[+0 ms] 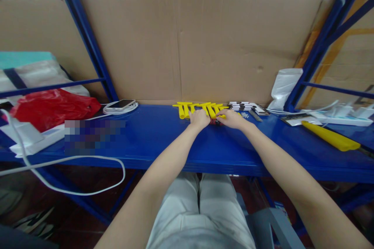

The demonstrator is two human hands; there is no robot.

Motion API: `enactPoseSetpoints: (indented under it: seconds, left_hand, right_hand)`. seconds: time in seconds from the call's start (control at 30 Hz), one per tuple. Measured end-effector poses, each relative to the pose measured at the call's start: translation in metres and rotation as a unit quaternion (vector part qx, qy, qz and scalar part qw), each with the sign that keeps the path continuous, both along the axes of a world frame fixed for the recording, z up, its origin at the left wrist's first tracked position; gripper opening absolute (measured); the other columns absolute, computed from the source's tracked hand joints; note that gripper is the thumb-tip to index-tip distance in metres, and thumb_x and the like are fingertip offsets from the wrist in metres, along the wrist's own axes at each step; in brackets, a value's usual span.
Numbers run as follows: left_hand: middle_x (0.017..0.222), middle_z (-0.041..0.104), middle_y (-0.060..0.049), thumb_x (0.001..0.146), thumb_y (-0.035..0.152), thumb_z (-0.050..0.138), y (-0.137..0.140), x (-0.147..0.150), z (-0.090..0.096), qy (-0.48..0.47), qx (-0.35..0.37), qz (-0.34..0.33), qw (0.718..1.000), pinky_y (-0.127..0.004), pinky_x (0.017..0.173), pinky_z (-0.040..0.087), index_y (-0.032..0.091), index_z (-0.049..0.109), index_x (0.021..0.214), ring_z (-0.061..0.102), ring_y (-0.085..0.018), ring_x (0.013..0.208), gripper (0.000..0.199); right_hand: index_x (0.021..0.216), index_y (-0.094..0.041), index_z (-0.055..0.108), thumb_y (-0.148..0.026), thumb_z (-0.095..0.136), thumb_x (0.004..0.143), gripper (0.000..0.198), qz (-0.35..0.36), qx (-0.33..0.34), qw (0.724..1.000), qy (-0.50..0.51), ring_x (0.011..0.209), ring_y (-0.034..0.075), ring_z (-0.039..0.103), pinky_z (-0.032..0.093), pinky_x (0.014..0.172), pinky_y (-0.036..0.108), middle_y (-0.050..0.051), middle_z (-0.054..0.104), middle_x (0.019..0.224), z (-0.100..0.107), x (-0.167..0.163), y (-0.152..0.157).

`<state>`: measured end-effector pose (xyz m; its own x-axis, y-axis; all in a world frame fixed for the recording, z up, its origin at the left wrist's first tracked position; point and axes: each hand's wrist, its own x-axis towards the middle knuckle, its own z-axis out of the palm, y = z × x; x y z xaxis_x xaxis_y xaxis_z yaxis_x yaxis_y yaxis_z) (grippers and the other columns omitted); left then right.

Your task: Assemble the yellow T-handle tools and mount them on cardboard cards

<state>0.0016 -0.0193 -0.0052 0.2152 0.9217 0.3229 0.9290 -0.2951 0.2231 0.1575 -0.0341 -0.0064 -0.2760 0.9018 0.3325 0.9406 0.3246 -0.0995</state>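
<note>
Several yellow T-shaped plastic pieces [181, 110] stand in a row on the blue shelf, close to the cardboard at its back. My left hand [200, 120] is at the front of this row, its fingers curled and partly hidden among the pieces. From the other side, my right hand [232, 119] reaches in with bent fingers close to the yellow pieces at the right end. A small dark and red thing [215, 122] shows low between both hands. What the fingers grip is too small to make out.
White-and-black sticks [241, 106] lie behind my right hand, with a small grey strip [255, 115] nearby. A yellow-bladed tool [330, 135] and power strip [341, 118] are at right. Left are a phone [122, 104], red bag [55, 107] and white cable [78, 193] overhanging the edge.
</note>
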Motion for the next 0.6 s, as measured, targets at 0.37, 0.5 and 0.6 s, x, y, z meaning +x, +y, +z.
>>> enactPoseSetpoints:
  seconds: [0.37,0.5,0.6]
  left_hand:
    - [0.111,0.07,-0.016,0.081,0.027,0.048,-0.0013,0.0001,-0.0015,0.011,-0.031,-0.022,0.999,-0.047,0.097,0.041,0.014,0.073,0.096,0.061,-0.031,0.11,0.031]
    - [0.121,0.065,-0.014,0.083,0.026,0.047,-0.0008,0.0003,-0.0042,0.009,-0.014,-0.036,0.999,-0.046,0.097,0.042,0.017,0.068,0.108,0.058,-0.031,0.115,0.034]
    - [0.135,0.056,-0.013,0.085,0.027,0.047,0.0024,-0.0006,-0.0071,-0.015,0.006,-0.036,0.999,-0.045,0.1,0.041,0.018,0.058,0.125,0.052,-0.03,0.123,0.043]
  right_hand:
    - [0.104,-0.017,0.072,-0.019,0.051,0.087,0.028,0.009,-0.016,1.0,0.016,0.103,0.022,0.065,0.047,0.091,0.031,0.009,0.07,0.111,0.0008,-0.0014,-0.0018]
    - [0.103,-0.018,0.073,-0.02,0.051,0.087,0.027,0.011,-0.016,1.0,0.019,0.102,0.022,0.065,0.047,0.091,0.03,0.008,0.071,0.11,0.0,-0.0009,-0.0011]
    - [0.103,-0.017,0.073,-0.02,0.05,0.087,0.027,0.007,-0.019,1.0,0.015,0.101,0.022,0.065,0.047,0.09,0.03,0.009,0.071,0.109,0.0007,-0.002,-0.0023]
